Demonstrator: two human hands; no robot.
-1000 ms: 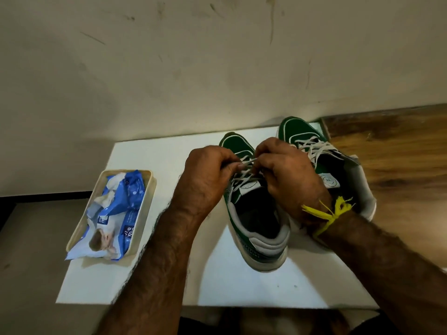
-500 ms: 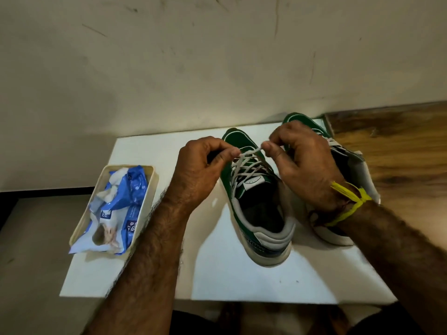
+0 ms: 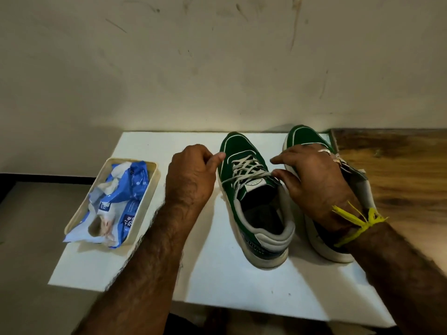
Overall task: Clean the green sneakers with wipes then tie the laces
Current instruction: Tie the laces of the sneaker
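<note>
Green suede sneakers with white soles and pale flat laces stand side by side on the white tabletop (image 3: pixel 150 262), toes toward the wall: the left sneaker (image 3: pixel 251 197) in the centre of the frame, the right sneaker (image 3: pixel 307 136) to the right of centre, mostly hidden under a hand.

In the head view, the left hand (image 3: pixel 191 175) hovers just beside the left sneaker with fingers loosely curled and thumb pointing at the shoe; I cannot see anything held in it. The right hand (image 3: pixel 314 182) is spread with relaxed fingers above the right sneaker, near the laces (image 3: pixel 244 169) of the left one, gripping nothing.

The laces on the left sneaker look crossed but I see no clear bow, so the knot may be loose and could slip open if nobody pulls it tight. The right hand may also push the right sneaker toward the table edge by the wooden surface (image 3: pixel 399 165).

At the left of the frame a cream plastic tray (image 3: pixel 145 204) carries a crumpled blue-and-white wipes packet (image 3: pixel 116 204), well apart from the shoes. It blocks nothing. A yellow thread (image 3: pixel 358 221) is tied on the right wrist.
</note>
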